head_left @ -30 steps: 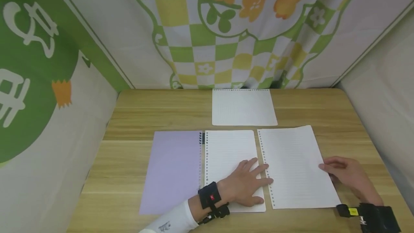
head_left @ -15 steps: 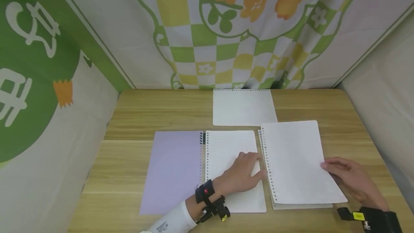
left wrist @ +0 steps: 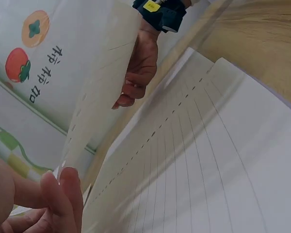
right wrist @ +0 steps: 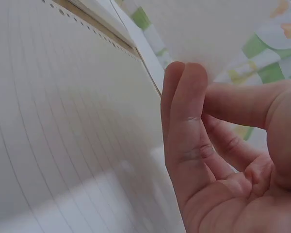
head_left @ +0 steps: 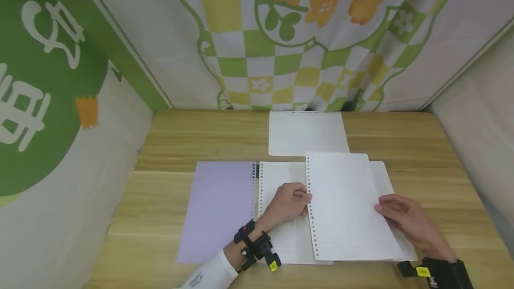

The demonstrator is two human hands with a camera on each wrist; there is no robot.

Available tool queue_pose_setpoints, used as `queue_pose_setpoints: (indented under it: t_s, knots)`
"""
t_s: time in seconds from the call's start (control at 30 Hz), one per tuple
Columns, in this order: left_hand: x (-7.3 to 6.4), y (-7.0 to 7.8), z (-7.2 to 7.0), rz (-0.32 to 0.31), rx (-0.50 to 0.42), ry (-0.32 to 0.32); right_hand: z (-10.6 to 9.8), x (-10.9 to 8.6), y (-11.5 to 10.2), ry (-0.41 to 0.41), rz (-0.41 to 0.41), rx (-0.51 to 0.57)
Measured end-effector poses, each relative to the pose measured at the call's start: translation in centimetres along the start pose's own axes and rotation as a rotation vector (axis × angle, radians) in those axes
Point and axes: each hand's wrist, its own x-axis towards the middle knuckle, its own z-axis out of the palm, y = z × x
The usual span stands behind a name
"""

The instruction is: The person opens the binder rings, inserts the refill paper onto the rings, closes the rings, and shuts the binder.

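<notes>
Between my hands hangs a loose-leaf sheet point(head_left: 345, 208), white, faintly lined, with a row of punched holes down its left edge. My left hand point(head_left: 287, 202) pinches that holed edge between thumb and fingers. At the opposite edge, my right hand point(head_left: 409, 220) pinches the sheet between thumb and fingertips. In the left wrist view the raised sheet point(left wrist: 106, 58) stands steeply above the lined paper below. Under it, a right-hand paper pile point(head_left: 386, 179) shows along one side, and a middle pile of lined paper point(head_left: 281, 173) is partly covered by the sheet and my left hand.
A purple notebook cover point(head_left: 221, 208) lies flat at the left, black binder rings point(head_left: 254, 171) at its upper right edge. Another white punched sheet point(head_left: 307, 133) lies sideways at the back of the wooden table point(head_left: 192, 137). A patterned curtain point(head_left: 289, 61) hangs behind.
My right hand has lifted the sheet off the right-hand pile and moved it left over the middle pile. The left hand has gone from resting spread on the paper to pinching the sheet's holed edge.
</notes>
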Motion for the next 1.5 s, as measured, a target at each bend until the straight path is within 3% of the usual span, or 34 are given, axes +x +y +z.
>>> queue_pose_setpoints:
  t_s: [0.33,0.57,0.7,0.8,0.97,1.03,1.17,1.27,1.5]
  knots:
    - [-1.7,-1.2,-3.2,0.000,0.003,0.018,4.3,1.0,-2.0,0.002,-0.042,-0.029]
    - [-3.5,-2.3,-6.1,-0.061,0.018,0.081,7.8,2.0,-3.4,0.018,-0.075,-0.091]
    - [-4.4,-3.0,-7.2,-0.047,0.044,0.105,9.2,2.3,-3.8,0.017,-0.078,-0.070]
    - [-5.0,-3.4,-7.9,0.006,0.127,0.156,9.8,2.5,-4.1,0.016,-0.073,-0.050]
    - [-5.9,-3.8,-8.9,0.111,0.346,0.288,10.6,2.8,-4.5,0.011,-0.070,-0.032]
    - [-6.1,-3.8,-9.3,0.149,0.416,0.302,10.9,2.9,-4.6,0.004,-0.075,-0.033]
    - [-6.2,-3.8,-9.8,0.219,0.589,0.258,11.5,3.1,-4.6,-0.001,-0.066,-0.034]
    - [-6.1,-3.9,-9.8,0.228,0.689,0.200,11.9,3.2,-4.5,-0.002,-0.044,-0.031]
    - [-6.1,-3.8,-9.5,0.174,0.745,0.137,12.4,3.5,-4.5,-0.017,-0.039,-0.047]
